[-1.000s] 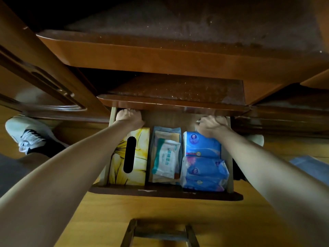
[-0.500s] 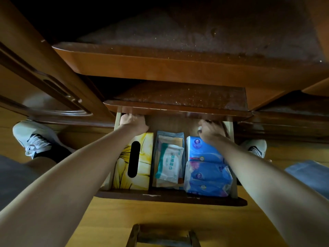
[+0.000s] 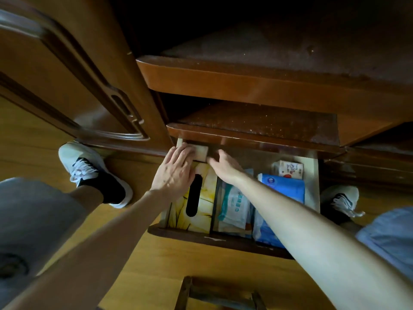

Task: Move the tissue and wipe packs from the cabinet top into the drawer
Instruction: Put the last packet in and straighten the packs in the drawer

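Forearms reach over the open drawer (image 3: 214, 237), where a yellow tissue box (image 3: 202, 211), a white wipe pack (image 3: 233, 211) and blue packs (image 3: 283, 189) lie side by side, and at its far left corner the left hand (image 3: 173, 173) and right hand (image 3: 223, 164), fingers loosely spread, touch a small beige pack (image 3: 201, 152) under the cabinet top (image 3: 257, 139).

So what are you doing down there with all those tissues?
A person is packing tissue and wipe packs into an open drawer. Both hands are at its back left corner: the left hand and right hand are on a small tan pack. Already inside are a yellow tissue box, a wipe pack and blue tissue packs.
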### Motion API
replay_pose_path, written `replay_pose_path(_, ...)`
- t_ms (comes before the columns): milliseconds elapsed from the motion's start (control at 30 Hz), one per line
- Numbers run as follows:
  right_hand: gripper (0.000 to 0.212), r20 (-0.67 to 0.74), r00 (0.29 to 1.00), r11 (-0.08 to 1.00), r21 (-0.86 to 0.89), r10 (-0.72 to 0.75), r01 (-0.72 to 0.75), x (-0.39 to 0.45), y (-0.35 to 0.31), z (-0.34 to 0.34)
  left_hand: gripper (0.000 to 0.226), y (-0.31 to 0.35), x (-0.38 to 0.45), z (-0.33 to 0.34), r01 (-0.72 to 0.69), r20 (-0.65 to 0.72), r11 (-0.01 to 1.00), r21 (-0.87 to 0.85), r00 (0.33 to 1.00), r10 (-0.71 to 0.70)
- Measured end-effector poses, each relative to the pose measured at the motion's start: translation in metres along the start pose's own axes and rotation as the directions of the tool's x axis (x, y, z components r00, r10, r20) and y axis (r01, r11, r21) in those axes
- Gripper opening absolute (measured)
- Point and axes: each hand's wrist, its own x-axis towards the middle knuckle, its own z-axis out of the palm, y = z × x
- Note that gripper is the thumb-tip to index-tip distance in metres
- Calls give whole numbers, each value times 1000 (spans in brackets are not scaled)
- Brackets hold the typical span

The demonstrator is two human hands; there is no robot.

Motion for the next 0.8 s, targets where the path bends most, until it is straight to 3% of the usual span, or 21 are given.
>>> replay_pose_path(67,82,45,994,981,158,104,-110,11,-17,13,60,-1,-15,7,69,-11,998,3,998,-69)
replay_pose_path(200,77,68,981,928,317,184,-196,32,-33,25,65,1,-19,13,121,-11,992,-34,993,-122)
replay_pose_path(467,95,127,975,889,402,182,-218,48,-37,20,61,-1,-16,13,107,-49,991,-76,993,-110)
replay_pose_path(633,107,16,983,878,447,185,-172,27,-11,2,57,0,-16,6,70,-82,998,-8,994,-70)
replay_pose_path(700,95,-21,980,882,440,197,-168,10,12,-17,48,7,-10,2,-23,-157,1000,-11,987,21)
replay_pose_path(733,77,-61,979,888,434,196,-151,1,27,-27,45,15,-4,1,-53,-180,998,-45,983,44)
replay_pose_path(800,52,-116,976,903,412,182,-119,-15,55,-48,42,42,17,1,9,-156,985,-172,987,-36)
